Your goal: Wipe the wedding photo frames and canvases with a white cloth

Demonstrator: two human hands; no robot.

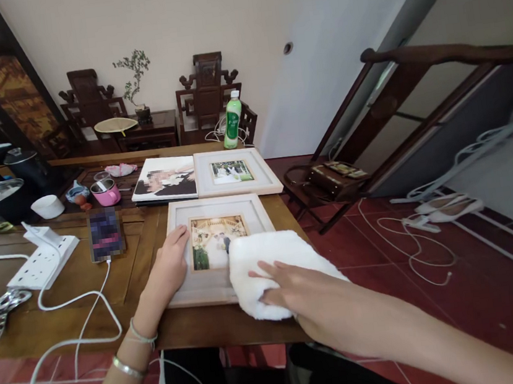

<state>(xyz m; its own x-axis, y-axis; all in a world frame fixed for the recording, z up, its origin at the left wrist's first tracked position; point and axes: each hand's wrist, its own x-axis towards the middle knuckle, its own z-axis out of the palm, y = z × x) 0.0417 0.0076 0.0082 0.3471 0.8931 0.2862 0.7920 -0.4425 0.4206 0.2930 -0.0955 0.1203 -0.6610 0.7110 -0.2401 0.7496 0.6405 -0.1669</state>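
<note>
A brown wooden table (199, 331) has many things on it. A picture frame (220, 293) lies flat near its front edge. The left hand (166, 262) rests on the frame's left side; I cannot tell if its fingers grip. The right hand (286, 285) has its fingers bent into a fluffy white cloth (275, 249), holding it on the frame's right corner.

Just behind are another frame (264, 178) and, beside it, a flat picture (165, 178). A green bottle (232, 123) stands up behind them. On the left sit a pink cup (107, 195), a white bowl (47, 207) and a white power strip (43, 265) with a long cord.

Past the table, two dark chairs (210, 92) stand by a pale wall (234, 8). Between them, a little tree (133, 73) and a fan (115, 126) sit on a low stand (162, 126). The floor (361, 244) is red tile. A big dark chair (349, 112) is on the right.
</note>
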